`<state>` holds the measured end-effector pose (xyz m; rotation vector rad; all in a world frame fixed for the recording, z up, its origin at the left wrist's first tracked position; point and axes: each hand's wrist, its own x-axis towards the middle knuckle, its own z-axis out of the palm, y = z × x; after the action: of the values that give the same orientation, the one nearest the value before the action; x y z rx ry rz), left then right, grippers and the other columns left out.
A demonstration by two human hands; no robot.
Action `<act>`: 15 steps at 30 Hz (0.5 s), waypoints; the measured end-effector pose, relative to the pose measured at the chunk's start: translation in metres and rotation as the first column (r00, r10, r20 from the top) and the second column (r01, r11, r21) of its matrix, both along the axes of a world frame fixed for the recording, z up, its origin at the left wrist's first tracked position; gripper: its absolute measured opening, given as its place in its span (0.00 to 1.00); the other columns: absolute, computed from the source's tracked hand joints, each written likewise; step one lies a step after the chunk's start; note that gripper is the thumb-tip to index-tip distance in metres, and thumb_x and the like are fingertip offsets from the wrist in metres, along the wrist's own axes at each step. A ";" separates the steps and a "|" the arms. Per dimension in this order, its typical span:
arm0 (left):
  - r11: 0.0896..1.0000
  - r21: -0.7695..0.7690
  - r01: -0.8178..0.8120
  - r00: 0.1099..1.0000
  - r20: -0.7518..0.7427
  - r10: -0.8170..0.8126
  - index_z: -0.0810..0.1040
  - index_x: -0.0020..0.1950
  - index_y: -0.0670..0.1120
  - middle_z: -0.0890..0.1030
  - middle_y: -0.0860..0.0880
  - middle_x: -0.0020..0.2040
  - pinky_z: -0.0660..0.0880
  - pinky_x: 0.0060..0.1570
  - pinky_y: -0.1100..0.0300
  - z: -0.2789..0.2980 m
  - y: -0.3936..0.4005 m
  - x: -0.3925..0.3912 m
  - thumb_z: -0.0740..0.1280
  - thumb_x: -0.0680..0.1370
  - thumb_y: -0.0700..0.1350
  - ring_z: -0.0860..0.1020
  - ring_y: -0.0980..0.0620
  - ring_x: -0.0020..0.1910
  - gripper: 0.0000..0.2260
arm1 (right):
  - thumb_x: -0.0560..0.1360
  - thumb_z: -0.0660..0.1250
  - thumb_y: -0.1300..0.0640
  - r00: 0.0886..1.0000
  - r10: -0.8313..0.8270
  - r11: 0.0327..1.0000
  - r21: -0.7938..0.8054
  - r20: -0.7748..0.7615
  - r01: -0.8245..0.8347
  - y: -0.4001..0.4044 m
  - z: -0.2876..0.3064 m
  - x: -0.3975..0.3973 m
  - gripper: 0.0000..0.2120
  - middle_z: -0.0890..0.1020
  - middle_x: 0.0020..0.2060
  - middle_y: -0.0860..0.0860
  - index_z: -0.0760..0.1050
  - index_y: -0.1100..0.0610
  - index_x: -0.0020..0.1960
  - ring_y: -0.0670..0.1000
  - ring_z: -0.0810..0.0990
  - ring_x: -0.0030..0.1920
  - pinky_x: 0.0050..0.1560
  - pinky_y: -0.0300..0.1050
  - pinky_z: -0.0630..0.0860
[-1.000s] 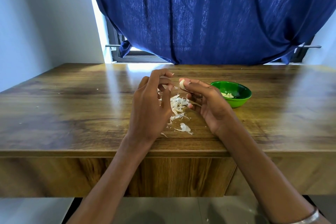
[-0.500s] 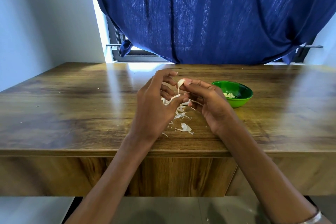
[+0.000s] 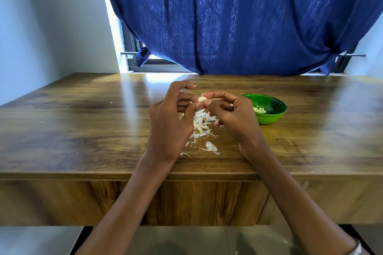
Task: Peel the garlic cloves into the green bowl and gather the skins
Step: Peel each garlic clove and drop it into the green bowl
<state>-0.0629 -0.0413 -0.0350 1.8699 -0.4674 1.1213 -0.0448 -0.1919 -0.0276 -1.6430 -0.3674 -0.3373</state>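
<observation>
A pale garlic clove [image 3: 202,99] is pinched between the fingertips of my right hand [image 3: 232,118], held above the table. My left hand [image 3: 172,122] is right beside it with curled fingers, its thumb reaching up toward the clove; whether it touches the clove I cannot tell. Below both hands lies a heap of white garlic skins [image 3: 202,124], with a few loose pieces [image 3: 210,146] nearer the front edge. The green bowl [image 3: 275,118] stands just right of my right hand and holds several peeled cloves [image 3: 260,109].
The wooden table [image 3: 83,141] runs wide to both sides, its front edge near me. A blue curtain [image 3: 238,18] hangs over the window behind the table's far edge. Tiny skin crumbs dot the left part of the tabletop.
The strip of skin that hung from the clove half a second ago is gone from it. My left hand has drawn slightly apart from my right; the clove now looks bare.
</observation>
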 end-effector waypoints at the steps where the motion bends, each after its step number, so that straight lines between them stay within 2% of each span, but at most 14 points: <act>1: 1.000 -0.011 -0.003 1.000 0.008 0.003 0.78 0.60 0.43 0.85 0.52 0.44 0.79 0.47 0.69 0.000 0.000 0.000 0.75 0.76 0.38 0.84 0.61 0.42 0.15 | 0.77 0.72 0.59 1.000 -0.012 0.999 -0.030 0.023 0.012 0.000 -0.001 0.001 0.05 0.88 0.42 0.51 0.84 0.55 0.53 0.39 0.82 0.38 0.36 0.32 0.75; 5: 1.000 -0.024 0.001 0.999 0.039 0.000 0.78 0.59 0.42 0.84 0.53 0.43 0.78 0.47 0.71 0.000 0.000 0.000 0.75 0.76 0.37 0.84 0.61 0.43 0.13 | 0.78 0.71 0.54 0.998 -0.046 0.990 -0.133 0.047 0.052 0.001 -0.005 0.004 0.04 0.87 0.42 0.48 0.84 0.53 0.48 0.40 0.83 0.38 0.36 0.31 0.74; 10: 0.999 -0.021 0.044 0.999 -0.016 -0.044 0.78 0.60 0.44 0.84 0.52 0.44 0.79 0.47 0.62 0.000 0.001 0.002 0.74 0.74 0.33 0.83 0.58 0.42 0.17 | 0.78 0.71 0.53 0.979 0.067 0.997 0.041 -0.192 -0.061 0.000 0.001 0.002 0.10 0.88 0.44 0.51 0.84 0.59 0.51 0.43 0.80 0.38 0.36 0.37 0.75; 13: 0.995 -0.043 0.088 0.996 -0.021 -0.089 0.77 0.59 0.44 0.83 0.53 0.42 0.79 0.45 0.54 -0.001 0.003 0.002 0.73 0.74 0.31 0.82 0.54 0.41 0.16 | 0.78 0.71 0.52 0.958 0.142 0.990 0.045 -0.248 -0.135 0.001 0.001 0.002 0.10 0.88 0.46 0.53 0.85 0.59 0.52 0.46 0.80 0.42 0.37 0.38 0.76; 15: 0.991 -0.040 0.126 0.991 -0.036 -0.127 0.76 0.58 0.43 0.82 0.52 0.42 0.79 0.43 0.50 -0.002 0.003 0.002 0.73 0.73 0.30 0.80 0.51 0.39 0.17 | 0.78 0.71 0.53 0.948 0.185 0.983 0.072 -0.258 -0.172 0.001 0.002 0.002 0.07 0.87 0.47 0.53 0.85 0.56 0.51 0.48 0.80 0.44 0.38 0.39 0.76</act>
<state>-0.0605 -0.0379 -0.0366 1.7992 -0.5319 1.0019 -0.0430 -0.1908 -0.0255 -1.5698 -0.3002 0.0109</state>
